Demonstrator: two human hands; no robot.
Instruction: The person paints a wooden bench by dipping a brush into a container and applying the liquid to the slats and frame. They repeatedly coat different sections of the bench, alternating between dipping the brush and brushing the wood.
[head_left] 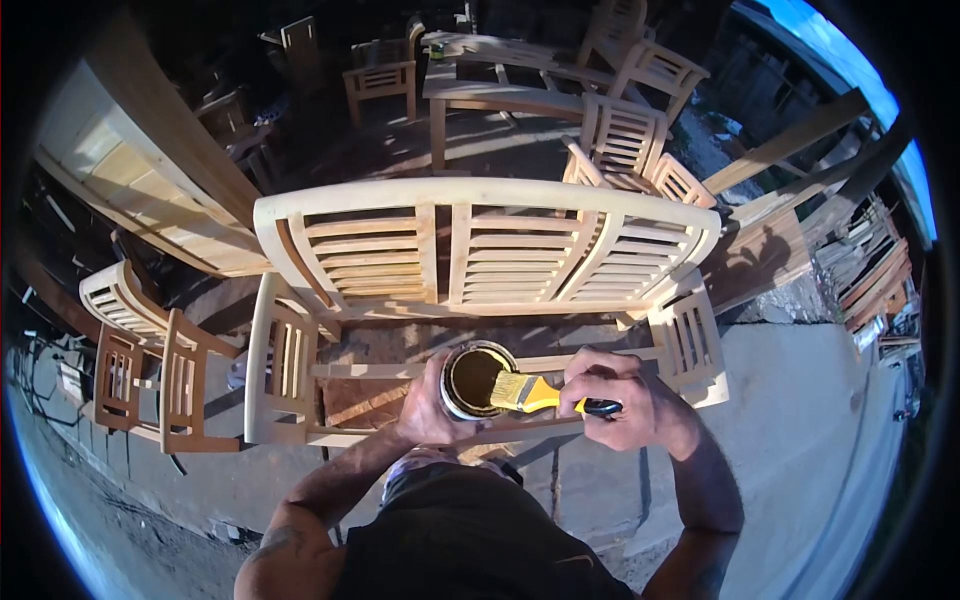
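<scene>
Dipping appears underway: a yellow-handled flat paintbrush (522,392) is gripped by the right hand (615,400), fingers clenched, at the open round tin of brown finish (475,378), which is clasped by the left hand (428,405); excess must be wiped off next.

Before you stands an unfinished slatted wooden bench (480,250) on a pale concrete floor (800,400). Behind it you see a bare wooden table (500,95) and several slatted chairs (625,135); more chair frames (150,370) stand at your left. Low sunlight casts long shadows; blue sky (850,60) shows upper right.
</scene>
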